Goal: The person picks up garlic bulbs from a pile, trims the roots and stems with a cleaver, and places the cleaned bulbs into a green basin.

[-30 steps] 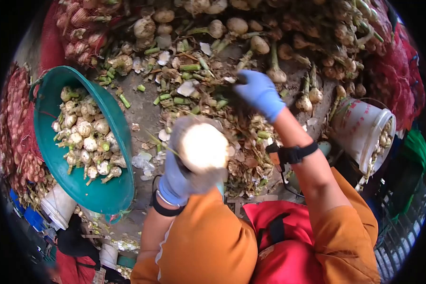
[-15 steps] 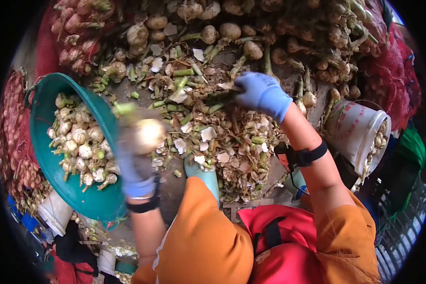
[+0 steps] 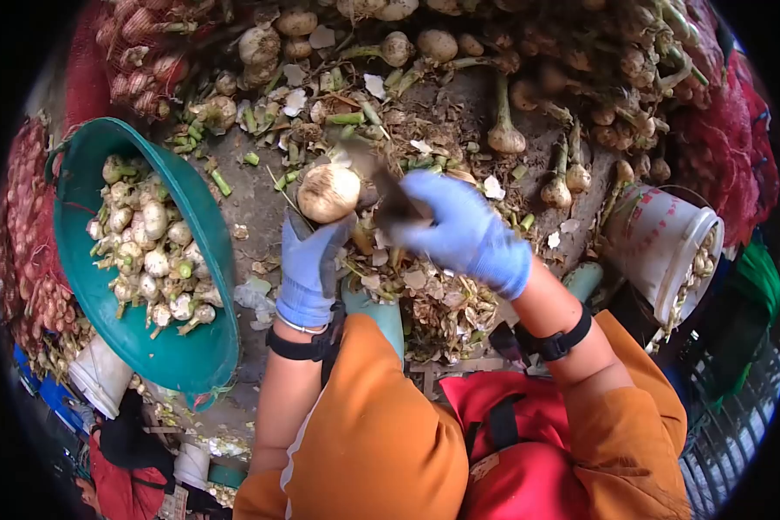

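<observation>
pale garlic bulb [image 3: 328,192] gripped atop left hand [image 3: 309,269], right hand [image 3: 459,232] closed just beside

Red printed markings stood on the side of the white bucket [image 3: 659,247] at the right, but they were perhaps too small and warped to read; no other writing showed

So half a second back the left hand [image 3: 310,264] was out over the green tub [image 3: 201,217] with a bulb; it came back to the middle and now held a garlic bulb [image 3: 328,192] up over the scraps. The right hand [image 3: 461,232] pulled in from the far pile and closed up right beside that bulb, with something dark and blurred between them. I couldn't tell what it was.
</observation>
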Action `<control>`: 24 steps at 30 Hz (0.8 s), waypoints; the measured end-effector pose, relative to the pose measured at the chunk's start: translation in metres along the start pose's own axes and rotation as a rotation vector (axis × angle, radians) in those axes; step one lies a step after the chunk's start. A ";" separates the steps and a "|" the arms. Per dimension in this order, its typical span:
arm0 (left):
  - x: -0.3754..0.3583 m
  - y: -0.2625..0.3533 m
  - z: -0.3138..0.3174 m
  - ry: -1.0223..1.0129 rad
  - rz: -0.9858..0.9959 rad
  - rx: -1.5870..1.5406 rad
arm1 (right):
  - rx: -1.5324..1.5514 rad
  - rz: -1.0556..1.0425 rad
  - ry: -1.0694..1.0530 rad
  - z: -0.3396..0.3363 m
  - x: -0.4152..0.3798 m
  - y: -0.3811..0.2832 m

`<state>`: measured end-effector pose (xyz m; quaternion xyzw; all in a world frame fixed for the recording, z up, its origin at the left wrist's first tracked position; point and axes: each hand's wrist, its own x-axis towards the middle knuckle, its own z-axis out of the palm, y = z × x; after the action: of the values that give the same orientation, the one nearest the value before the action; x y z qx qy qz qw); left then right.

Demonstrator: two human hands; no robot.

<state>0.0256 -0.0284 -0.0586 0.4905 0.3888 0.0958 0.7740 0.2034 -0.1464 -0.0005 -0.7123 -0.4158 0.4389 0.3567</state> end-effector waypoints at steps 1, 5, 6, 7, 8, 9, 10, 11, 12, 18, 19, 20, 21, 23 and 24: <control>-0.005 0.004 0.001 0.002 -0.001 0.006 | -0.074 0.149 0.009 -0.013 0.004 -0.006; -0.008 -0.006 0.003 -0.141 0.155 -0.036 | -0.482 -0.290 0.108 -0.004 0.002 -0.001; -0.005 -0.011 0.003 -0.194 0.243 -0.033 | -0.500 -0.318 0.103 0.000 0.002 -0.002; -0.013 -0.013 0.000 -0.166 0.223 0.035 | -0.501 -0.316 0.102 -0.001 0.001 -0.005; -0.019 0.005 0.008 -0.141 0.201 0.103 | -0.548 -0.263 0.049 -0.003 -0.001 -0.010; -0.023 0.010 0.009 -0.134 0.264 0.220 | -0.594 -0.211 -0.003 -0.004 -0.001 -0.013; -0.023 0.010 0.010 -0.130 0.295 0.279 | -0.594 -0.214 -0.001 -0.004 0.000 -0.012; -0.024 0.010 0.010 -0.125 0.327 0.338 | -0.594 -0.215 -0.002 -0.004 0.002 -0.010; -0.022 0.006 0.010 -0.257 0.072 -0.386 | -0.575 -0.234 0.007 -0.005 0.003 -0.007; -0.033 -0.004 -0.005 -0.149 0.108 0.364 | -0.485 -0.213 0.096 0.006 0.014 0.021; -0.036 0.012 0.004 -0.136 0.125 0.540 | -0.487 -0.212 0.097 0.008 0.019 0.025; -0.042 0.026 0.009 -0.107 0.120 0.184 | -0.492 -0.047 0.099 0.008 0.026 0.031; -0.047 0.034 0.016 -0.078 0.108 -0.171 | -0.493 0.122 0.101 0.008 0.033 0.042; -0.051 0.051 0.036 -0.299 0.248 -0.342 | 0.028 0.346 0.224 -0.013 0.046 0.073; -0.044 0.049 0.037 -0.160 0.216 -0.249 | 0.167 0.340 0.169 -0.015 0.054 0.070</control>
<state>0.0328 -0.0518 0.0128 0.4357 0.2561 0.1865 0.8425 0.2508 -0.1273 -0.0738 -0.7745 -0.2203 0.4643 0.3688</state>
